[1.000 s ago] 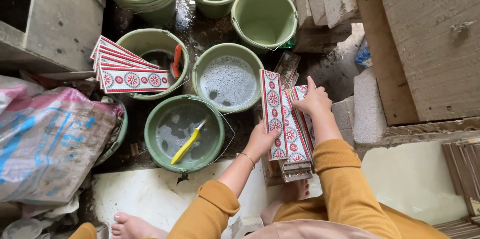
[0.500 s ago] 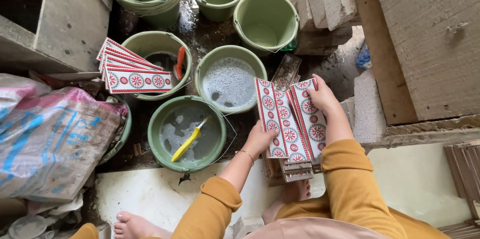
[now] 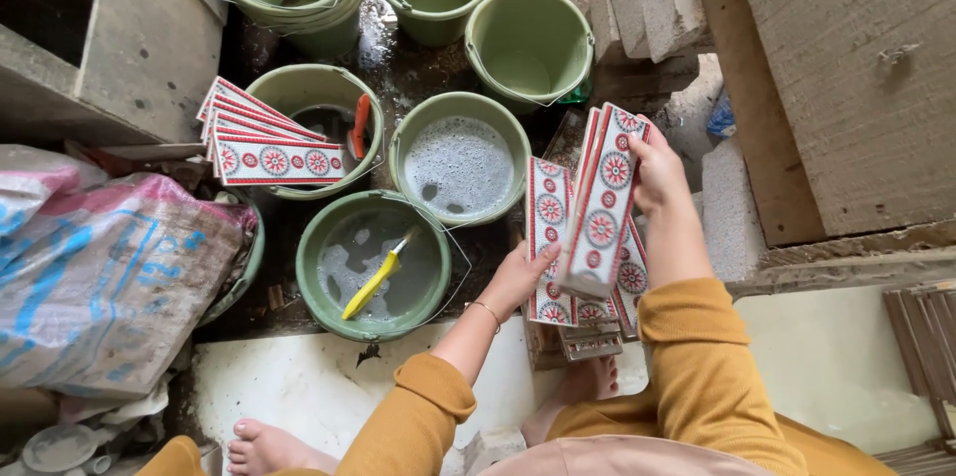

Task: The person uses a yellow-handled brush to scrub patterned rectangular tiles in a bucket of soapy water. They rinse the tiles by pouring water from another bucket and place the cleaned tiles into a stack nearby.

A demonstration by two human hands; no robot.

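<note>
Right of the soapy bucket [image 3: 459, 157], the right hand [image 3: 655, 172] now lifts a patterned tile strip [image 3: 602, 207] clear of the upright stack [image 3: 550, 237], fingers closed on its top end. The left hand [image 3: 518, 275] grips the stack's lower edge; separation is under way.

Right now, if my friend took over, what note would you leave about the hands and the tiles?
Left hand: grips the lower edge of a patterned tile stack standing on end.
Right hand: lifts a few tiles off that stack, tilted.
Another tile pile lies across the rim of a green bucket.
A yellow brush sits in the near bucket of water; a soapy bucket is beside it.
Done: some tiles stacked on the bucket. Left: the held ones.
</note>
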